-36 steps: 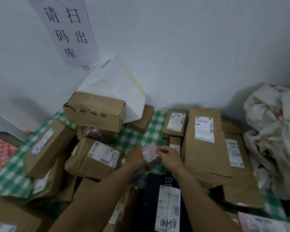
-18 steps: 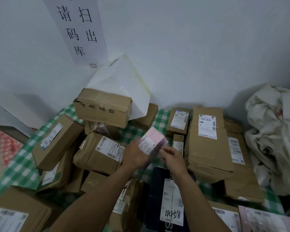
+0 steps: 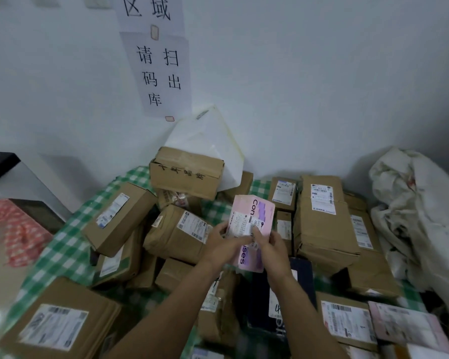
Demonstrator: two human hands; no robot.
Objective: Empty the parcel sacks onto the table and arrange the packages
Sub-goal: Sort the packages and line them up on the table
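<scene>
A flat pink parcel [image 3: 254, 216] with a white shipping label is held upright above the pile in the middle of the table. My left hand [image 3: 222, 244] grips its left edge, and my right hand [image 3: 271, 246] pinches its lower right part, thumb on the label. Around and below it lie several brown cardboard packages, among them a labelled one [image 3: 182, 231] just left of my hands and a tall one [image 3: 322, 216] to the right. A crumpled white parcel sack [image 3: 420, 211] lies at the far right against the wall.
The table wears a green checked cloth [image 3: 70, 242]. A brown box [image 3: 187, 174] is stacked at the back, in front of a white mailer [image 3: 205, 136] that leans on the wall. A dark parcel [image 3: 278, 301] lies under my right forearm. Another pink parcel [image 3: 410, 327] is at the lower right.
Both hands have lifted the pink parcel from low in the pile and turned it upright, so that its face and label show. The camera has tilted upward.
</scene>
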